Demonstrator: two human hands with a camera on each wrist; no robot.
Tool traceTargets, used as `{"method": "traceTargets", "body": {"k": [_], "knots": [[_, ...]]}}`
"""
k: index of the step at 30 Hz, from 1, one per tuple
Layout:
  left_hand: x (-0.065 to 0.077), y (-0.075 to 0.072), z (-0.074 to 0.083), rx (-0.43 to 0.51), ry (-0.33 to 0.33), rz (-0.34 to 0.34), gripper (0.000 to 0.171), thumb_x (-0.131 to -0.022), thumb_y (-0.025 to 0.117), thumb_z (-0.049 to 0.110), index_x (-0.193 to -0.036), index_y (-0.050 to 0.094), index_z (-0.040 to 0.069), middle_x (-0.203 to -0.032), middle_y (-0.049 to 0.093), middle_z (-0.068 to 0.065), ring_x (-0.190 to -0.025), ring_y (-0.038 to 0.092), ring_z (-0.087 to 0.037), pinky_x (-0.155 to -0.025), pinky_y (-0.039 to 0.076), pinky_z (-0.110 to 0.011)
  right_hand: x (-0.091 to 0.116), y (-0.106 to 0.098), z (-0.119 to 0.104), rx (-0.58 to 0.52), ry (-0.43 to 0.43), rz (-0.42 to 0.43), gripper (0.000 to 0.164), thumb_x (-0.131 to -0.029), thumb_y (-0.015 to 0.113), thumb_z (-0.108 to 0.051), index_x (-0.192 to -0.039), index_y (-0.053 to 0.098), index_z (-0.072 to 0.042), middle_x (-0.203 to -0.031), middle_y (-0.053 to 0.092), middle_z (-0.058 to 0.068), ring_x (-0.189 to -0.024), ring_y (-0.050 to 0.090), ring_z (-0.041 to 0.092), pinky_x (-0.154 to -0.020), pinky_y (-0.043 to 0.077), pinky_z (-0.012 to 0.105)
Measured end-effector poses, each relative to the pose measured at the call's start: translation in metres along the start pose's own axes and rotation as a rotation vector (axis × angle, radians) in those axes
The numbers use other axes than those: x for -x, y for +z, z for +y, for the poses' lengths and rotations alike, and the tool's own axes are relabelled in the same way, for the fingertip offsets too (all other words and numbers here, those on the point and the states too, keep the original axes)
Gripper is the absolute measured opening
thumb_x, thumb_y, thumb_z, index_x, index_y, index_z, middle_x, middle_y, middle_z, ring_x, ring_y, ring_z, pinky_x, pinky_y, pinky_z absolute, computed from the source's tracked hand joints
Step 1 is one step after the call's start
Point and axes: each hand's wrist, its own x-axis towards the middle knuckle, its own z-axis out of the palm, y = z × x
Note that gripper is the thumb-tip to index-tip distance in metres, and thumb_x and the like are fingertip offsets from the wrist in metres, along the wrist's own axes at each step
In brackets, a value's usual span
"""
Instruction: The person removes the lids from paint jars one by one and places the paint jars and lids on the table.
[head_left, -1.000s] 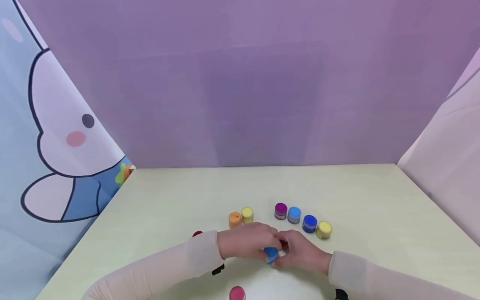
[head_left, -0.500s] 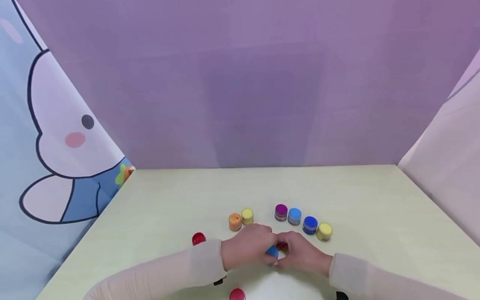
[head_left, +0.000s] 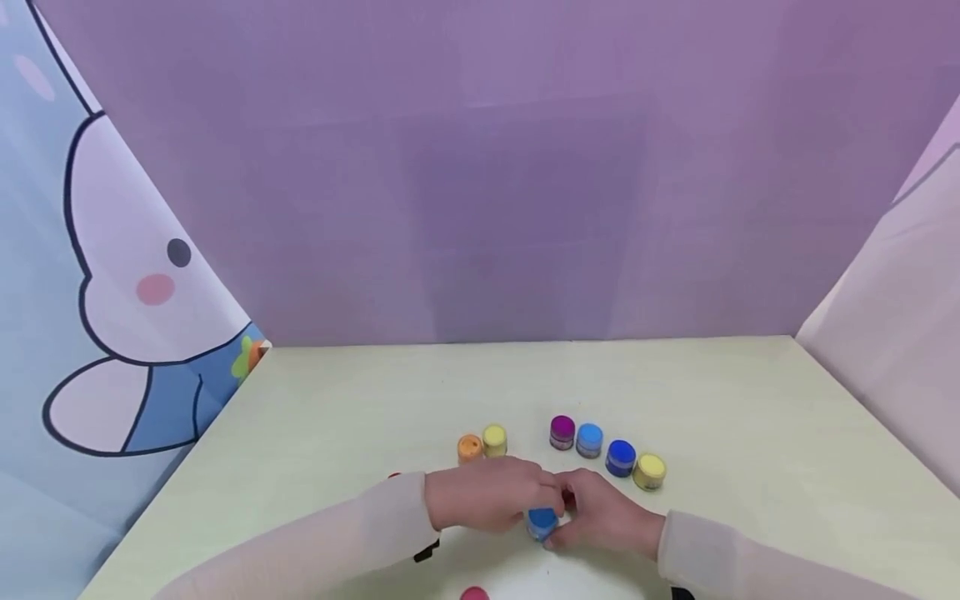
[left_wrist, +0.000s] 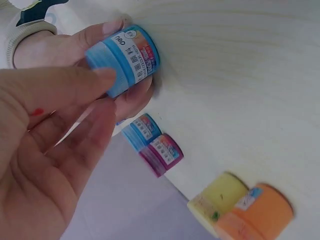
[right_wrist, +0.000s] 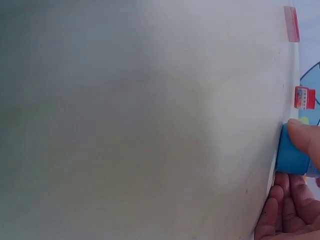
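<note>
A small blue paint jar [head_left: 542,527] is held just above the table, between my two hands. My right hand [head_left: 603,515] grips its body from the right, thumb low and fingers behind. From the left, my left hand [head_left: 491,493] reaches over the ridged lid [left_wrist: 102,62]; in the left wrist view its thumb and a finger pinch at the lid's edge. The lid sits on the jar, and a printed label [left_wrist: 136,52] shows on the body. In the right wrist view the jar [right_wrist: 292,154] appears at the right edge, right thumb against it.
Beyond the hands stand orange [head_left: 470,448] and yellow [head_left: 495,439] jars. Purple [head_left: 562,432], light blue [head_left: 589,440], dark blue [head_left: 620,457] and yellow [head_left: 649,471] jars line the right. A pink-red jar [head_left: 475,593] is near the front edge; a red one is mostly behind the left sleeve.
My left hand has turned about the lid, its wrist swinging away from the body, so more of the blue jar shows. My right hand keeps its hold in place.
</note>
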Motion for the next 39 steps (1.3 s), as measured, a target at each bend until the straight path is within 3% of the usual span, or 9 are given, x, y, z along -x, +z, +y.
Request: {"method": "traceTargets", "body": {"k": [13,17,21,27,30,39], "knots": [[-0.009,0.000,0.000,-0.006,-0.009,-0.040,0.021,-0.080,0.069,0.017,-0.101,0.064,0.016,-0.094,0.059,0.012,-0.082,0.047,0.007,-0.076,0.034,-0.007,0.001,0.003,-0.001,-0.012,-0.001,0.009,0.040,-0.064,0.080,-0.018,-0.099,0.062,-0.015,-0.087,0.061,-0.011,-0.076,0.051,0.009,-0.076,0.043,0.028],[-0.012,-0.003,0.003,-0.009,-0.078,-0.049,0.019,-0.076,0.073,0.021,-0.093,0.064,0.017,-0.082,0.055,0.013,-0.071,0.044,0.003,-0.069,0.035,-0.008,0.001,0.004,-0.002,-0.024,-0.005,0.018,0.034,-0.064,0.079,-0.017,-0.093,0.062,-0.016,-0.080,0.060,-0.010,-0.072,0.050,0.010,-0.071,0.042,0.026],[-0.015,-0.004,0.007,0.009,-0.193,-0.065,0.016,-0.073,0.075,0.020,-0.080,0.061,0.018,-0.067,0.048,0.012,-0.059,0.041,-0.003,-0.057,0.033,-0.011,0.001,0.005,-0.001,-0.030,-0.024,0.033,0.028,-0.063,0.079,-0.015,-0.084,0.061,-0.015,-0.075,0.058,-0.009,-0.069,0.049,0.010,-0.066,0.041,0.025],[-0.017,0.000,0.012,0.007,-0.347,-0.062,0.021,-0.071,0.076,0.029,-0.081,0.061,0.018,-0.061,0.047,0.010,-0.053,0.040,-0.005,-0.050,0.033,-0.015,0.001,0.005,0.002,-0.028,-0.059,0.031,0.032,-0.063,0.079,-0.015,-0.090,0.063,-0.015,-0.079,0.059,-0.009,-0.071,0.051,0.011,-0.068,0.044,0.027],[-0.017,0.000,0.014,-0.015,-0.379,-0.037,0.026,-0.072,0.074,0.037,-0.086,0.063,0.018,-0.061,0.048,0.011,-0.053,0.042,-0.004,-0.051,0.034,-0.014,0.000,0.003,0.003,-0.028,-0.079,0.035,0.034,-0.063,0.079,-0.014,-0.093,0.063,-0.015,-0.082,0.060,-0.009,-0.073,0.052,0.011,-0.070,0.045,0.028],[-0.016,0.001,0.016,-0.057,-0.428,-0.005,0.026,-0.074,0.071,0.041,-0.072,0.058,0.018,-0.055,0.044,0.011,-0.050,0.037,-0.005,-0.047,0.030,-0.016,0.000,0.002,0.001,-0.031,-0.086,0.029,0.033,-0.064,0.079,-0.014,-0.093,0.063,-0.016,-0.083,0.060,-0.009,-0.072,0.053,0.012,-0.069,0.046,0.028]]}}
